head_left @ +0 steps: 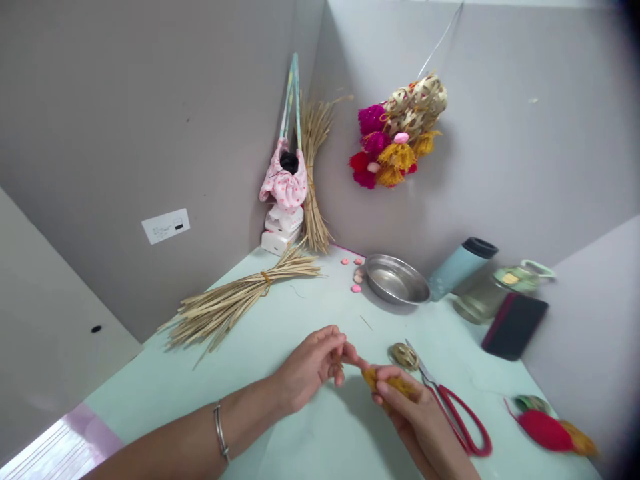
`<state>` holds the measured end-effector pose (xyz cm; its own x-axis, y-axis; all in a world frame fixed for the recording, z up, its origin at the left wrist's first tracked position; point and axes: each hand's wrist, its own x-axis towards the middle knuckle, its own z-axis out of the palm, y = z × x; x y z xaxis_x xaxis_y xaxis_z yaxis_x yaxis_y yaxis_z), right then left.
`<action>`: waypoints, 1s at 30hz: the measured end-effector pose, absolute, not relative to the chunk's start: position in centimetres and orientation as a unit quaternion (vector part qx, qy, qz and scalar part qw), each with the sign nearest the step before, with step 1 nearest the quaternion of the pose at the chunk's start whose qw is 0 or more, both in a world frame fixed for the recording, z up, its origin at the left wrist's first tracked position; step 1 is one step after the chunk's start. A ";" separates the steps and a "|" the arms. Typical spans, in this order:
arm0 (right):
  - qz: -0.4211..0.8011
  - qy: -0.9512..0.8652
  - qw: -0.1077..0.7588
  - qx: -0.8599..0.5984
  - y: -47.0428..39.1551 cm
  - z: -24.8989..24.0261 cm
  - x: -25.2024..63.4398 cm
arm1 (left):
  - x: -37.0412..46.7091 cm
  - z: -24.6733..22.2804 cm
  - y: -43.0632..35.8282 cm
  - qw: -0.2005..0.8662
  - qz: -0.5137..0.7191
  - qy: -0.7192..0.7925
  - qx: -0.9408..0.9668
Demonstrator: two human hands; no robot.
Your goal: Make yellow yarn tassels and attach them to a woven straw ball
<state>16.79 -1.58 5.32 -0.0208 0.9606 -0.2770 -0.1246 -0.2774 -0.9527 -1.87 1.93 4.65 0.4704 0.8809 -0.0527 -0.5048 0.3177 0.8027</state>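
My left hand (317,363) is over the table with its fingers curled, the forefinger reaching to the tip of a mustard-yellow yarn bundle (399,385). Whether the left fingers pinch a strand is too small to tell. The yarn bundle sits in my right hand (407,400), between thumb and fingers, which hide part of it. Just beyond the right hand lie a small woven straw piece (405,357) and red-handled scissors (457,417), their blades partly open.
Tied straw (235,300) lies at the left; a metal bowl (397,280), pink pieces (356,289), bottle (463,267), jug (493,293) and phone (515,327) stand or lie farther back. Red yarn (545,429) is at the right. Woven balls with tassels (400,133) hang on the wall.
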 end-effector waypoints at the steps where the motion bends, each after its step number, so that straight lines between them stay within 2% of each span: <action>1: 0.599 -0.403 0.442 -0.532 -1.7 5.3 16.5 | -1.8 4.5 1.9 0.777 0.441 0.249 0.374; 7: 0.560 -0.440 0.423 -0.560 -1.9 5.0 15.9 | -1.8 3.8 1.3 0.651 0.335 0.365 0.575; 10: 0.531 -0.471 0.422 -0.565 -2.0 4.6 15.5 | -1.9 3.9 0.9 0.587 0.244 0.372 0.676; 13: 0.490 -0.522 0.401 -0.572 -2.0 4.7 15.4 | -1.9 3.7 0.7 0.537 0.207 0.368 0.731; 17: 0.353 -0.565 0.384 -0.639 -1.5 6.0 18.6 | -2.0 2.9 0.9 0.471 0.202 0.367 0.776; 19: 0.251 -0.583 0.341 -0.694 -1.0 6.4 21.8 | -2.0 2.6 1.2 0.512 0.206 0.360 0.752; 23: 0.065 -0.642 0.159 -0.747 -0.4 5.0 28.2 | -2.1 2.8 1.7 0.672 0.231 0.354 0.608; 26: 0.078 -0.698 0.052 -0.710 -0.3 2.9 30.5 | -2.2 3.4 1.9 0.749 0.227 0.326 0.531; 30: 0.073 -0.680 0.034 -0.729 0.2 1.6 31.4 | -2.3 4.2 1.9 0.801 0.214 0.289 0.478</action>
